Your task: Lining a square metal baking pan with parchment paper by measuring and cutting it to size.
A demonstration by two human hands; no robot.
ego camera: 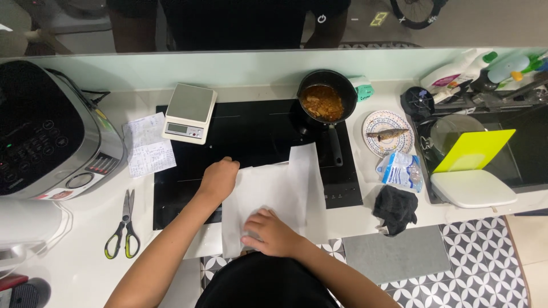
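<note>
Left hand: the left hand (218, 178) lay knuckles up on the upper left edge of the paper (274, 197), fingers curled onto it, pressing rather than gripping, as far as the view showed.
Right hand: the right hand (269, 231) rested flat on the lower part of the paper, fingers spread loosely, grasping nothing.
Paper: a white sheet lay partly on the black hob (245, 137) and partly on the white surface (85, 268), its right flap folded up, its near edge hanging over the front of the surface.
Pan: a black pan (342, 85) stood at the back right of the hob, handle toward the person, holding a brown-orange stew.
Plate: a patterned plate (374, 122), just right of the hob, carried one small fish (388, 134).
Bag: a clear bag (401, 170) lay below the plate; its contents could not be made out.
Cloth: a dark cloth (395, 208) lay crumpled near the bag.
Scale: a scale (189, 112) sat at the hob's back left corner, its pan bare.
Left side: a note (146, 144), scissors (125, 225) and a cooker (45, 131) with its lid shut.
Sink: a sink (514, 159) on the right held a yellow-green board (474, 149) and a white board (472, 188).
</note>
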